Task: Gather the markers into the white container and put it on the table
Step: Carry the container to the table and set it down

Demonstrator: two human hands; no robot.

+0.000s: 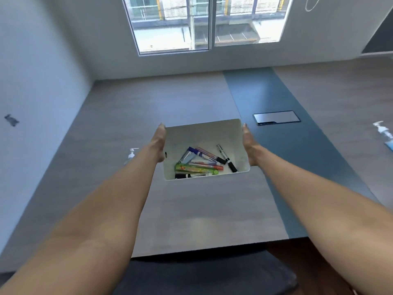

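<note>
A white rectangular container point(202, 133) sits over the middle of the grey table point(191, 209). Several markers point(204, 161) lie in a loose pile inside it, with black, blue, red and green barrels. My left hand point(158, 143) presses flat against the container's left wall. My right hand point(248, 145) presses against its right wall. Both arms reach straight out from the near edge. I cannot tell whether the container's base touches the tabletop.
A dark flat panel point(276, 117) lies in the blue strip point(276, 145) right of the container. A small pump bottle point(131, 155) stands left of my left arm. Another pump bottle point(383, 133) lies at the far right. A window is behind the table.
</note>
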